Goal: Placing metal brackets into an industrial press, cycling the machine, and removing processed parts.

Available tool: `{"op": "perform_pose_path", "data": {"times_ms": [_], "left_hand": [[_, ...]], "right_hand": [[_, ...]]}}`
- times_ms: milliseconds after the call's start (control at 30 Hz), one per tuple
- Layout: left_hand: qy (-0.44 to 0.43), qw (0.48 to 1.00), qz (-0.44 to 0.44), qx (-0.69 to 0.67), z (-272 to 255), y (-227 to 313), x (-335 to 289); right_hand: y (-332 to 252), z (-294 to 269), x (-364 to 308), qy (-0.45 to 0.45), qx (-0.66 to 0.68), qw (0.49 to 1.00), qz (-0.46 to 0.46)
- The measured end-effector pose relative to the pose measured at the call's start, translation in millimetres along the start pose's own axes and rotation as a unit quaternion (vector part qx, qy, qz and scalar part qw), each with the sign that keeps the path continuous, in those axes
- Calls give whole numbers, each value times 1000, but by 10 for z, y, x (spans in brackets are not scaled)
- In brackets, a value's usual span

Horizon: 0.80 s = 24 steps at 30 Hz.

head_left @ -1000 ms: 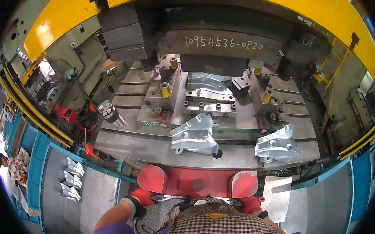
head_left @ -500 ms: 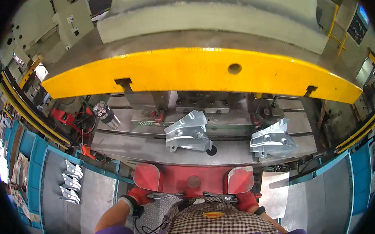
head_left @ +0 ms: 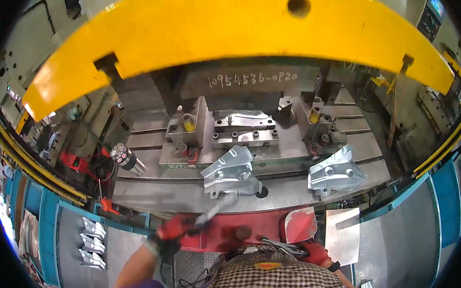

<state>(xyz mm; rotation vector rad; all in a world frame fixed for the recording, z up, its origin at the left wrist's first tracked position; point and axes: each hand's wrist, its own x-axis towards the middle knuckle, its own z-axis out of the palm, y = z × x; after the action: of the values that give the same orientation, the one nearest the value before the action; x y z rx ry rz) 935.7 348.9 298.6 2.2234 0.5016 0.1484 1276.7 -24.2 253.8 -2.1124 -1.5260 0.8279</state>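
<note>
My left hand, in a red glove, is closed on a long grey metal hand tool, smeared by motion. The tool points up and right to the near edge of a bent grey sheet-metal bracket; whether it touches cannot be told. At the right of the red console, my gloved right hand grips a tongs-like metal tool pointing left, beside a red hooded guard. A second bracket lies on the press bed farther right. Both brackets sit in front of the lower die.
The yellow press ram hangs above the die. A dark and silver cylinder stands on the bed's left. Several brackets lie on the left side table. A flat metal sheet rests right of the console.
The ram has risen, uncovering the lower die; my view has tilted too. My left hand has left the console's left end with its tool extended. My right hand has shifted slightly down and right.
</note>
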Motion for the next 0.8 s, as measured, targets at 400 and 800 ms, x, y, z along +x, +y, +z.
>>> {"op": "perform_pose_path", "data": {"times_ms": [400, 800], "left_hand": [[87, 994, 69, -6, -795, -434, 2962], [-4, 921, -66, -384, -603, 117, 1766]], "right_hand": [[-24, -19, -291, 144, 573, 798, 118], [408, -914, -26, 231, 542, 785, 189]]}}
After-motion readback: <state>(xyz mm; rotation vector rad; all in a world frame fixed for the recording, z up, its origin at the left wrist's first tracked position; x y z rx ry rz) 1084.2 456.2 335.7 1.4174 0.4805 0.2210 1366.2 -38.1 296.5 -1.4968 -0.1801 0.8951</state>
